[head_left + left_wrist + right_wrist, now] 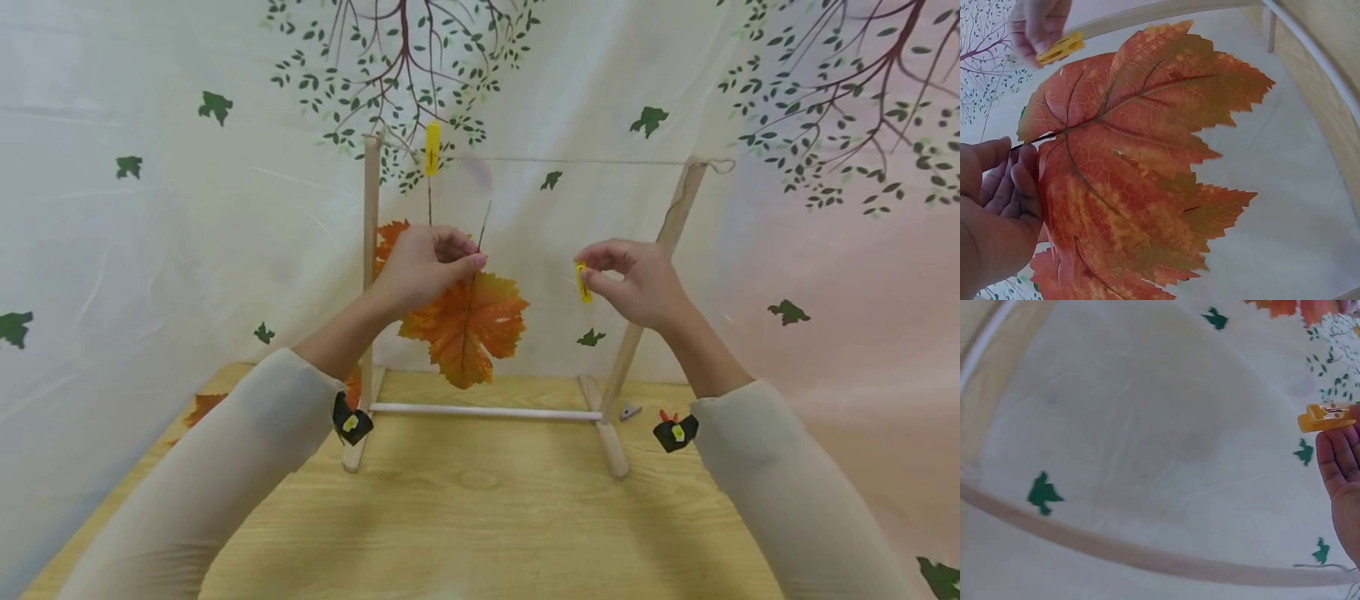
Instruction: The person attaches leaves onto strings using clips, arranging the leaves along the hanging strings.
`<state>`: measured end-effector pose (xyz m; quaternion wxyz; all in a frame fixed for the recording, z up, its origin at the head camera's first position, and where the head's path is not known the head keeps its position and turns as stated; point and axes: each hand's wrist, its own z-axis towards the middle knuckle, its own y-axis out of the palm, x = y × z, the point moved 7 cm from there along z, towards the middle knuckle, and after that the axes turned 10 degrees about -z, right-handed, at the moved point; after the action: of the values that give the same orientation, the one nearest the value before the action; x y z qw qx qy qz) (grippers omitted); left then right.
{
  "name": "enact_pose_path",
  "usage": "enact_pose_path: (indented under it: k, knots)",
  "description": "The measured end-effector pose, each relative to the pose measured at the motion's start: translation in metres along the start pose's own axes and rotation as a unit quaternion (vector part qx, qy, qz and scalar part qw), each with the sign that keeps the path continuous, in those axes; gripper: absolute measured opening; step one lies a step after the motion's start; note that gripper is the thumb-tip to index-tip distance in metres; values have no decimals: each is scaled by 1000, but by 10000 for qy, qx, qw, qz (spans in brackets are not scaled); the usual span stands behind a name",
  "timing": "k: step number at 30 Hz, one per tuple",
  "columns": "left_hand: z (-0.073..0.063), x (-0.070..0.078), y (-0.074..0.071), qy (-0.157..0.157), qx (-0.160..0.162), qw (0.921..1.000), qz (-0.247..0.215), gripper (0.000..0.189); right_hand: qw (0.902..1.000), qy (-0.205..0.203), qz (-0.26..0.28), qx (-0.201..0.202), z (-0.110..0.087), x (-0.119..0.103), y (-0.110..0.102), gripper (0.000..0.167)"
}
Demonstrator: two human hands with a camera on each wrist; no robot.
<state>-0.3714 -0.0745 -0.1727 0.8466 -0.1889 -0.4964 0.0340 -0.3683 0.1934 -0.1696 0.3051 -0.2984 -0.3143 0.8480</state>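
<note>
My left hand (427, 268) pinches the dark stem of an orange artificial maple leaf (468, 329), which hangs below the fingers, its stem tip pointing up. In the left wrist view the leaf (1141, 119) spreads wide and overlaps another leaf behind it. To the right, my right hand (633, 279) holds a yellow clothespin (584, 283) between thumb and fingers; the right wrist view shows this clothespin (1325, 417) from the side. A second yellow clothespin (432, 150) sits on the string (555, 160), above a stem leading down to a leaf (390, 242) partly hidden by my left hand.
A wooden frame with a left post (371, 217), a slanting right post (682, 208) and a white bottom bar (487, 412) stands on the wooden table (480, 517). More leaves (204, 408) lie at the left. A grey clothespin (630, 412) and something red lie at right.
</note>
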Motion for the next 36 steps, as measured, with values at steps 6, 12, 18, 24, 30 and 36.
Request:
enact_pose_path:
  k: [6, 12, 18, 24, 30, 36]
  knots:
    - [14, 5, 3, 115, 134, 9995, 266, 17, 9980, -395, 82, 495, 36, -30, -22, 13]
    - [20, 7, 3, 29, 293, 9994, 162, 17, 9972, -429, 86, 607, 66, -63, -34, 17]
    - [25, 13, 0, -37, 415, 9991, 79, 17, 9954, -555, 80, 774, 92, -87, -40, 19]
    - [33, 20, 1, 19, 436, 9990, 69, 16, 9941, -247, 357, 992, 115, -95, -44, 20]
    - [37, 17, 1, -35, 465, 9989, -66, 17, 9918, -282, 429, 1168, 129, -104, -41, 21]
    - [38, 12, -4, -122, 560, 9982, -149, 18, 9930, -195, 354, 1113, 142, -112, -33, 20]
